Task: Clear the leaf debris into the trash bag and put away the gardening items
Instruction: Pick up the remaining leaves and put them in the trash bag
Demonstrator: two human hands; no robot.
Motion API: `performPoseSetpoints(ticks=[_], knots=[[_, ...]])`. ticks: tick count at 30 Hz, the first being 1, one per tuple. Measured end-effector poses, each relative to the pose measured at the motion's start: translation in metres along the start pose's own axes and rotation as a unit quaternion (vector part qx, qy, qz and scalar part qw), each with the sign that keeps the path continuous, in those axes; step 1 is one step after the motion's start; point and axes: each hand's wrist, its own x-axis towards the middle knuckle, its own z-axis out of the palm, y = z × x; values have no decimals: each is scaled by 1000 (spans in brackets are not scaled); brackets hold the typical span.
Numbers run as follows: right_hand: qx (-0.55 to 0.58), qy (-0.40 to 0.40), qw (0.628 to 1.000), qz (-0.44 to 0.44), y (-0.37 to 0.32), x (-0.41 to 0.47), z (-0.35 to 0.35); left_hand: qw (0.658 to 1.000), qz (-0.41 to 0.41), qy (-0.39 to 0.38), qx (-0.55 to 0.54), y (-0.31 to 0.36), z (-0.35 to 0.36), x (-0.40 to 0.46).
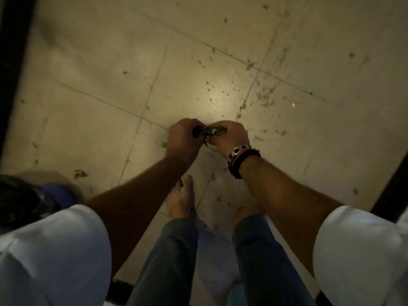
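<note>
A small bunch of green leaf debris [57,29] — no: a small bunch of green leaf debris [210,131] is held between both hands, low over the tiled floor. My left hand [183,140] grips its left end with curled fingers. My right hand [229,135], with bracelets at the wrist, grips its right end. Loose leaf scraps [265,98] lie scattered over the beige tiles, thickest at the upper right. More scraps [79,173] lie at the left. No trash bag is plainly visible.
My bare feet [183,202] stand on the tiles just below the hands. A dark border [11,62] runs along the floor's left edge and another [390,191] at the lower right. A blurred blue and dark object [53,195] sits at the lower left.
</note>
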Motion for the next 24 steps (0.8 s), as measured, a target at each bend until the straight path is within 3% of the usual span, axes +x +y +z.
performPoseSetpoints(ticks=[5, 11, 20, 24], knots=[[-50, -79, 994, -60, -86, -47, 30, 992, -76, 92, -49, -11, -95, -39], [-94, -203, 966, -129, -171, -111, 101, 959, -181, 202, -85, -51, -194, -105], [-138, -332, 924, -133, -220, -197, 258, 904, -324, 270, -75, -157, -293, -195], [-212, -364, 891, -168, -230, -220, 331, 848, -402, 328, -104, -211, -300, -226]])
